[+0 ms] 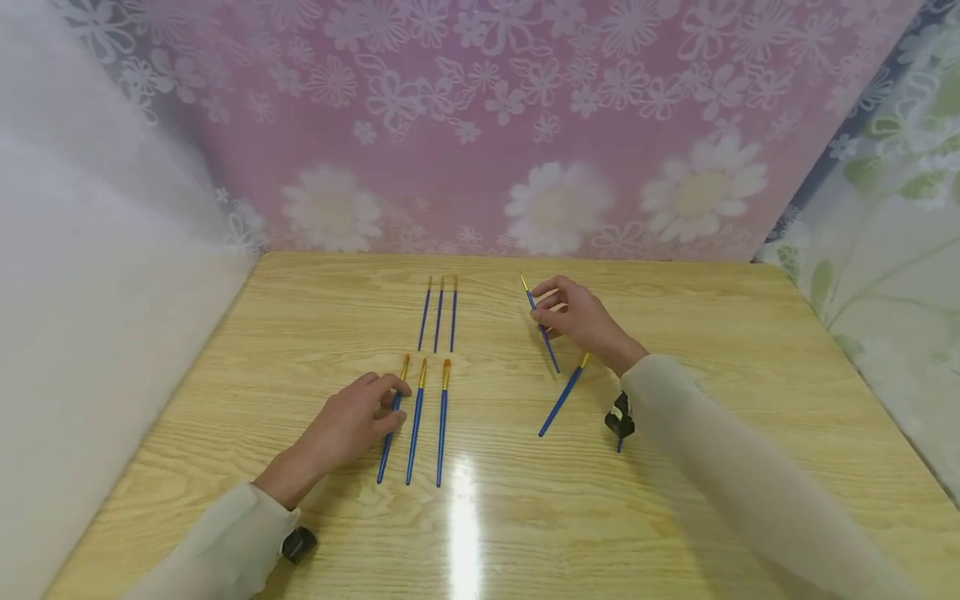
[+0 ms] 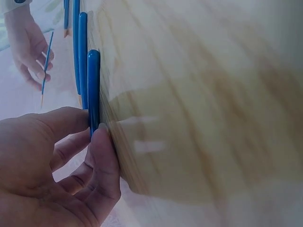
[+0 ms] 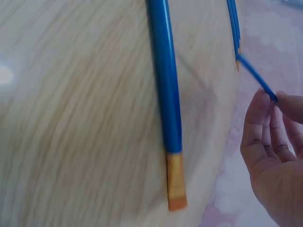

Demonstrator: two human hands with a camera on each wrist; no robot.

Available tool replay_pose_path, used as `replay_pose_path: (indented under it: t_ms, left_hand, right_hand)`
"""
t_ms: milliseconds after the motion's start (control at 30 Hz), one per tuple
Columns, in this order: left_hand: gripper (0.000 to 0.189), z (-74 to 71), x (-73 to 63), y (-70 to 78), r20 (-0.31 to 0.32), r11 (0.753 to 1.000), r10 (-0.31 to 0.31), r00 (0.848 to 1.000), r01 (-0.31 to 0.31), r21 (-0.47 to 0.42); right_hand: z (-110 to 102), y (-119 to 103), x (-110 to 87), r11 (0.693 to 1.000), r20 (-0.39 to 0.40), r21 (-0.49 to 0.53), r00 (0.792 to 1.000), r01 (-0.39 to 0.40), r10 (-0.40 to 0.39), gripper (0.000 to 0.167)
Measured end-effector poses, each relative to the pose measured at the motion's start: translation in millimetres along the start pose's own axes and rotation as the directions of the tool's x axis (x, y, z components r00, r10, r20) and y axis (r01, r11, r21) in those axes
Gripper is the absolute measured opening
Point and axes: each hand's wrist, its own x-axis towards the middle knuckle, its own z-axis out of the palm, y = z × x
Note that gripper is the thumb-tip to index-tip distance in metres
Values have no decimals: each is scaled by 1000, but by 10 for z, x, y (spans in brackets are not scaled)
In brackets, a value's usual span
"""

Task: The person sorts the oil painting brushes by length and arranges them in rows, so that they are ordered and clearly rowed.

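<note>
The right hand (image 1: 581, 321) pinches a thin blue brush (image 1: 540, 323) (no readable writing), tip toward eleven o'clock, above the table (image 1: 675, 500). The left hand (image 1: 352, 429) pinches the leftmost brush (image 1: 393, 421), pointing twelve.

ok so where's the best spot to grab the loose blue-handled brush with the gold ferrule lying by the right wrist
Pinch the blue-handled brush mid-handle from above, fingers either side. It lies flat and diagonal on the wooden table, clear of the others; the right hand already holds a thinner blue brush.
</note>
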Motion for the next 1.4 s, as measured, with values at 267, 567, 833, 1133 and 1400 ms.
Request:
replay_pose_path:
  t_ms: [267,567,833,1133,1400]
  left_hand:
    - [26,-11,-4,-11,4,1000,-7,1000,7,11]
    - [26,-2,14,-14,13,1000,8,1000,-8,17]
    - [26,-10,17,-35,9,1000,12,1000,-12,9]
    - [25,1,7,-26,16,1000,-4,1000,4,-1]
    - [26,-11,5,-34,9,1000,11,1000,-11,0]
  right_hand:
    - [240,-18,126,1000,4,14,1000,6,-6,30]
    - [439,-80,273,989,35,129,997,-72,68,40]
    - [605,-148,443,989,-17,116,995,-92,95,40]
    - [829,-227,607,993,-82,92,994,-71,78,36]
    - [971,-318,715,998,-136,-30,990,-53,49,35]
